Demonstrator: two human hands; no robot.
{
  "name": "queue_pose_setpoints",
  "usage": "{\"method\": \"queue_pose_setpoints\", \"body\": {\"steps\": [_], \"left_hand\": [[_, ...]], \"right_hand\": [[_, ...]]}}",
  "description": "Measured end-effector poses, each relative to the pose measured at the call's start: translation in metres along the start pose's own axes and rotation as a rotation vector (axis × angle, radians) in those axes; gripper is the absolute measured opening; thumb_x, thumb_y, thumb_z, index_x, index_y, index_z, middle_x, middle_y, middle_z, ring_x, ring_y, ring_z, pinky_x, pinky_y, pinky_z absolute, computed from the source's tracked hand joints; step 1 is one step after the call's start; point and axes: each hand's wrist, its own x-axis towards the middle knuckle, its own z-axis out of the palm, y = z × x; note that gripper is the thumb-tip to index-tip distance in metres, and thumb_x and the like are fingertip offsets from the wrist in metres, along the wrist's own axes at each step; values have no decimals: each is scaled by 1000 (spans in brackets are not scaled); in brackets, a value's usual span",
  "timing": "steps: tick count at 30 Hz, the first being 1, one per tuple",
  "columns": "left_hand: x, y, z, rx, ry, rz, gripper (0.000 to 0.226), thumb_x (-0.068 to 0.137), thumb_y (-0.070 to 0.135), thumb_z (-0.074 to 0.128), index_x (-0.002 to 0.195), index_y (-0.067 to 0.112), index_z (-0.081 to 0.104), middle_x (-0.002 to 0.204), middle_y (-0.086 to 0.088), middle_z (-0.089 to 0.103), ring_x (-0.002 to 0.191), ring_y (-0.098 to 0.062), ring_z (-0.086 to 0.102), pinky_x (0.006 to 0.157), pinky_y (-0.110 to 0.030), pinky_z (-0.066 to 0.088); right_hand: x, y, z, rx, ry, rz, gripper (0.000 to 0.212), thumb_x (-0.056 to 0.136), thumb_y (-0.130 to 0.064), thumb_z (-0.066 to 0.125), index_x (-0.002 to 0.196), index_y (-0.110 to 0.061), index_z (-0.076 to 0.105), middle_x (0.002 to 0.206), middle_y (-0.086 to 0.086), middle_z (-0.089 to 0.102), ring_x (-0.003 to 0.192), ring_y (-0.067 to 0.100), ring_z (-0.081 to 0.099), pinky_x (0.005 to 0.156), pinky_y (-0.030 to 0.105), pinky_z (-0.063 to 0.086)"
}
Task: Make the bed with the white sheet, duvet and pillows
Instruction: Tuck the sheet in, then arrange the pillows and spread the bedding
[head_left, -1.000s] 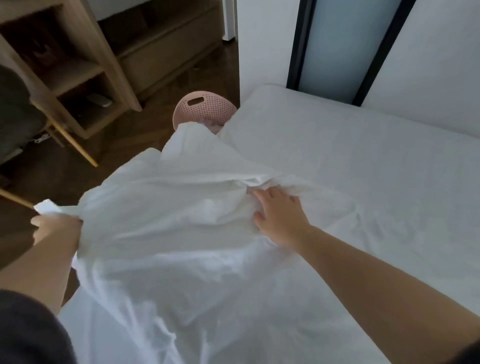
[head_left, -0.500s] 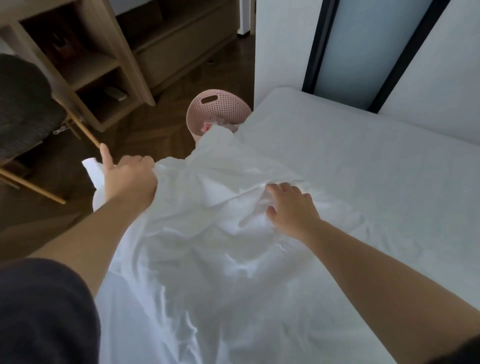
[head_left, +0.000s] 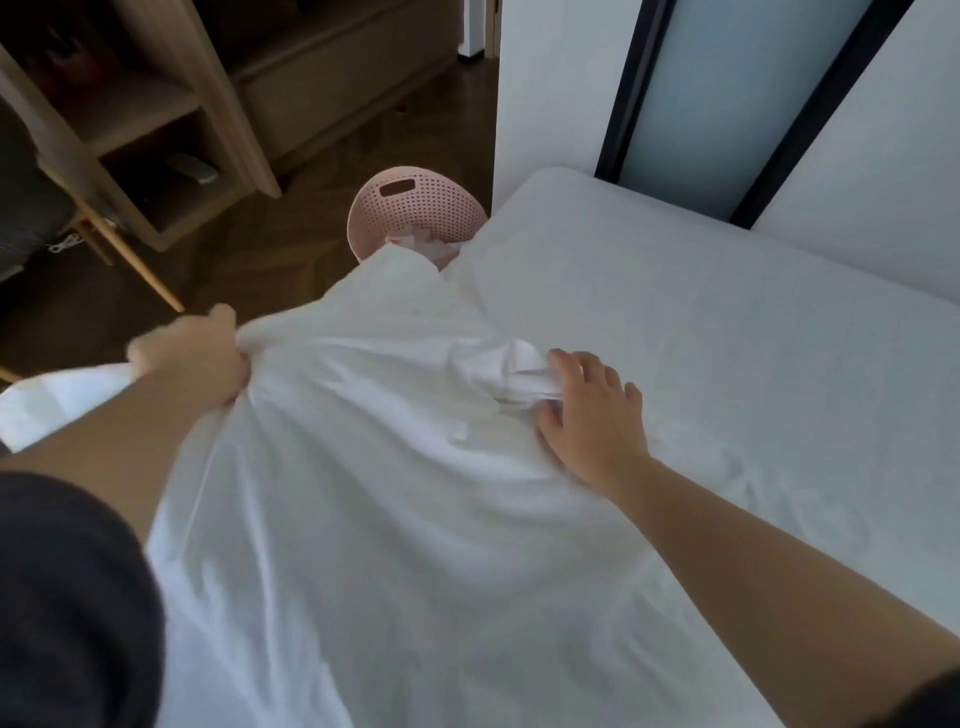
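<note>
A bunched white sheet (head_left: 374, 467) lies over the near left part of the white mattress (head_left: 701, 322) and hangs off its left side. My left hand (head_left: 195, 358) is blurred and closed on the sheet's left edge, holding it up beside the bed. My right hand (head_left: 589, 410) rests on the sheet, fingers spread, with the thumb and fingertips on a raised fold (head_left: 524, 371). No duvet or pillows are in view.
A pink perforated laundry basket (head_left: 415, 208) stands on the dark wood floor at the bed's far left corner. A wooden shelf unit (head_left: 135, 109) and a chair's slanted wooden leg (head_left: 135, 260) are at left. White walls and a dark-framed panel (head_left: 711, 88) back the bed.
My left hand has swung up from low left and now pulls the sheet's edge outward to the left. My right hand has slid right along the fold and spread its fingers.
</note>
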Motion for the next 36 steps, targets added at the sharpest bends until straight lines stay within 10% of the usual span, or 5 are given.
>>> {"method": "queue_pose_setpoints", "body": {"steps": [9, 16, 23, 31, 36], "left_hand": [[19, 96, -14, -679, -227, 47, 37, 94, 50, 50, 109, 16, 54, 99, -4, 60, 87, -23, 59, 73, -35, 50], [76, 109, -43, -812, 315, -274, 21, 97, 17, 54, 116, 12, 61, 111, -11, 62, 94, -25, 61, 83, -36, 50], [57, 147, 5, -458, -211, 49, 84, 87, 53, 61, 150, 20, 17, 142, -12, 42, 125, -37, 47, 94, -45, 45], [96, 133, -25, -54, 399, 100, 26, 97, 13, 46, 119, 4, 56, 108, -26, 60, 102, -48, 57, 84, -49, 45], [73, 153, 19, -193, 51, 97, 65, 96, 57, 37, 142, 12, 28, 133, -19, 51, 115, -43, 53, 88, -48, 44]], "right_hand": [[10, 31, 6, 201, -109, -63, 44, 97, -43, 46, 138, -31, 41, 125, -2, 50, 109, 22, 52, 93, 40, 42], [33, 42, 0, 348, 272, -150, 7, 90, -19, 53, 92, -15, 58, 84, -6, 50, 72, 18, 48, 69, 34, 36], [16, 52, 36, 108, -187, -108, 46, 99, -46, 43, 142, -33, 39, 146, 1, 41, 122, 27, 48, 100, 42, 40], [53, 55, 3, 90, 322, -76, 17, 99, -26, 46, 106, -19, 60, 100, 2, 63, 93, 31, 60, 76, 39, 36], [18, 66, 73, -292, -357, 126, 69, 88, -59, -10, 152, -36, -15, 164, 3, -8, 150, 31, -2, 115, 60, 4]]}}
